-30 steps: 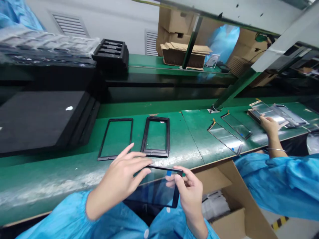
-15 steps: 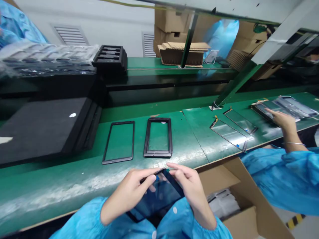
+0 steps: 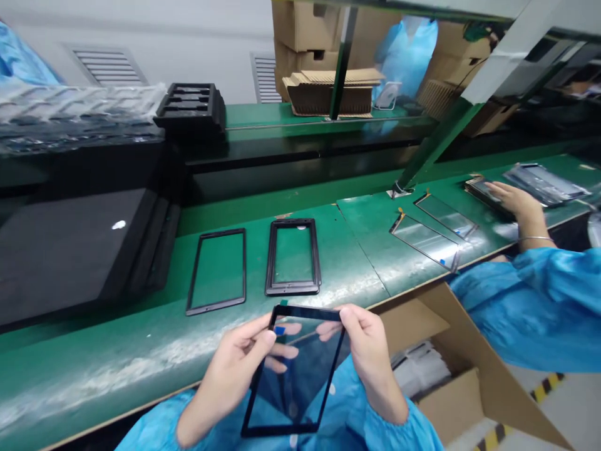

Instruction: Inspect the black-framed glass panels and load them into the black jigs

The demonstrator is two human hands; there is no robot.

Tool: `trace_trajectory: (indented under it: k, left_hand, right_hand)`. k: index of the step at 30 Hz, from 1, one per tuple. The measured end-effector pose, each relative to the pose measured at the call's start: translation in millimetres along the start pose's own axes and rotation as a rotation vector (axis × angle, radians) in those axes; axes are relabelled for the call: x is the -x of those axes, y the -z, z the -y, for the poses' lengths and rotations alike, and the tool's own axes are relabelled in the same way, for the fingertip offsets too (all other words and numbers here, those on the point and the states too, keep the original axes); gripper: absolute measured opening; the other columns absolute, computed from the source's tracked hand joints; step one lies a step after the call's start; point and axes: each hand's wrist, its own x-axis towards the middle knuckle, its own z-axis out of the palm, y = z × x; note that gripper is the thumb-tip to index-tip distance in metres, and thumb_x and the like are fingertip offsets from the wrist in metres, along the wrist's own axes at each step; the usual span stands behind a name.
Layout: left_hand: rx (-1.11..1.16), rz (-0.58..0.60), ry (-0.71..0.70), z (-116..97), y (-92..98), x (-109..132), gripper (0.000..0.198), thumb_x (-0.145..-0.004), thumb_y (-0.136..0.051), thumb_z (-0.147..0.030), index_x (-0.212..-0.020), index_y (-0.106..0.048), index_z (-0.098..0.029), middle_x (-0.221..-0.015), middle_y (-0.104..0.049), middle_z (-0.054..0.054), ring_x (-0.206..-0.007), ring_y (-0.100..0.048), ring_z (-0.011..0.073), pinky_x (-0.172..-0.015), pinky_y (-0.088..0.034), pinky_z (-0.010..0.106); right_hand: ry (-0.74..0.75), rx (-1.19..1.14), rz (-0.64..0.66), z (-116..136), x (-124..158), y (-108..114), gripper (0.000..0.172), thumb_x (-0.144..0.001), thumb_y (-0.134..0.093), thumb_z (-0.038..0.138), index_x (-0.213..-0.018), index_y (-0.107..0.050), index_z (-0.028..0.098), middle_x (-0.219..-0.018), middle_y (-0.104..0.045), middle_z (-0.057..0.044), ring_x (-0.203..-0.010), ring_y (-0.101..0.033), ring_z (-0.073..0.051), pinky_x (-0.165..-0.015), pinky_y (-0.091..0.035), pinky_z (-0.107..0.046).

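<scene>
I hold a black-bordered glass panel upright in front of my chest, over the near edge of the green bench. My left hand grips its left edge, the thumb beside a small blue tab. My right hand pinches the top right corner. Both hands are closed on the panel. On the bench just beyond lie a thin black frame and a thicker black frame, side by side.
A co-worker's hand rests on panels at the right, with two glass panels lying between us. A cardboard box stands below on my right. Black trays and a dark slab fill the left.
The panel has turned from lying nearly flat and sideways in my hands to standing lengthwise, and my grip has shifted to its left edge and top right corner. The co-worker's hand has moved slightly.
</scene>
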Motion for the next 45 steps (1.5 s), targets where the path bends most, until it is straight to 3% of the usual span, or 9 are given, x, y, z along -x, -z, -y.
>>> trace_trajectory:
  k: [8,12,15,21,25,30,34,38,45]
  left_hand:
    - [-0.042,0.042,-0.024,2.1,8.6,1.5,0.049,-0.095,-0.072,-0.058,-0.128,-0.080,-0.022,-0.122,-0.082,0.015,-0.088,-0.084,0.0332,-0.068,-0.071,0.037]
    - [-0.379,0.039,-0.235,-15.2,12.0,1.5,0.055,-0.098,-0.073,-0.043,-0.152,-0.063,-0.038,-0.151,-0.068,0.006,-0.127,-0.073,0.0301,-0.103,-0.061,0.035]
    - [-0.634,0.217,-0.248,-27.4,9.3,-2.4,0.066,-0.093,-0.078,-0.037,-0.155,-0.057,-0.043,-0.140,-0.076,0.003,-0.115,-0.078,0.0285,-0.094,-0.063,0.033]
    - [-0.335,0.045,-0.089,-27.9,12.3,-7.6,0.041,-0.100,-0.065,-0.046,-0.134,-0.068,-0.023,-0.109,-0.085,0.012,-0.079,-0.083,0.0254,-0.055,-0.060,0.025]
    - [-0.184,-0.132,-0.137,-20.9,21.9,-7.1,0.045,-0.093,-0.073,-0.054,-0.120,-0.066,-0.019,-0.113,-0.084,0.018,-0.073,-0.082,0.0263,-0.048,-0.058,0.026]
    - [-0.227,-0.144,-0.141,-20.4,29.3,-6.1,0.044,-0.095,-0.070,-0.055,-0.121,-0.064,-0.020,-0.117,-0.083,0.019,-0.071,-0.082,0.0271,-0.048,-0.060,0.029]
    - [-0.657,-0.149,-0.399,-26.7,32.3,-8.7,0.029,-0.101,-0.064,-0.043,-0.122,-0.073,-0.026,-0.150,-0.068,0.015,-0.117,-0.077,0.0331,-0.089,-0.066,0.042]
    - [-1.088,0.011,-0.649,-31.7,26.7,-17.2,0.028,-0.102,-0.063,-0.035,-0.124,-0.080,-0.031,-0.134,-0.079,0.008,-0.123,-0.073,0.0319,-0.110,-0.054,0.048]
    - [-0.955,0.197,-0.434,-29.8,16.6,-13.6,0.027,-0.102,-0.064,-0.031,-0.120,-0.083,-0.031,-0.114,-0.084,0.007,-0.105,-0.079,0.0278,-0.095,-0.056,0.034]
  right_hand:
    - [0.089,0.026,0.038,0.3,4.4,2.8,0.036,-0.099,-0.069,0.053,-0.086,-0.078,0.021,-0.070,-0.084,-0.006,-0.055,-0.078,-0.022,-0.059,-0.064,-0.030]
    - [0.119,0.184,0.154,1.9,6.0,-8.3,0.032,-0.102,-0.065,0.043,-0.083,-0.080,0.022,-0.069,-0.083,-0.004,-0.059,-0.080,-0.021,-0.060,-0.063,-0.027]
    - [0.138,0.310,0.296,2.2,5.2,-22.8,0.017,-0.092,-0.074,0.033,-0.085,-0.085,0.023,-0.073,-0.084,-0.002,-0.063,-0.081,-0.020,-0.062,-0.063,-0.026]
    - [0.322,0.410,-0.129,0.9,-7.4,13.8,0.031,-0.101,-0.062,0.041,-0.106,-0.086,0.023,-0.116,-0.084,-0.010,-0.108,-0.079,-0.028,-0.109,-0.057,-0.044]
    - [0.056,0.180,-0.063,-12.0,-10.2,44.4,0.049,-0.098,-0.065,0.059,-0.121,-0.081,0.019,-0.106,-0.085,-0.014,-0.086,-0.084,-0.030,-0.079,-0.067,-0.039]
    - [-0.024,0.060,-0.088,-16.5,1.9,28.4,0.060,-0.088,-0.082,0.054,-0.134,-0.068,0.018,-0.081,-0.085,-0.009,-0.059,-0.080,-0.027,-0.065,-0.067,-0.039]
    - [-0.013,0.078,-0.096,-14.8,7.5,13.7,0.050,-0.087,-0.083,0.057,-0.118,-0.069,0.019,-0.081,-0.085,-0.010,-0.058,-0.081,-0.027,-0.059,-0.067,-0.036]
    - [-0.054,0.090,-0.091,-13.8,15.5,2.7,0.050,-0.086,-0.083,0.059,-0.112,-0.070,0.019,-0.081,-0.085,-0.011,-0.060,-0.081,-0.027,-0.060,-0.068,-0.035]
    - [-0.053,0.131,0.111,-23.0,17.6,-2.6,0.039,-0.088,-0.079,0.058,-0.112,-0.078,0.027,-0.080,-0.085,-0.006,-0.064,-0.082,-0.030,-0.065,-0.070,-0.041]
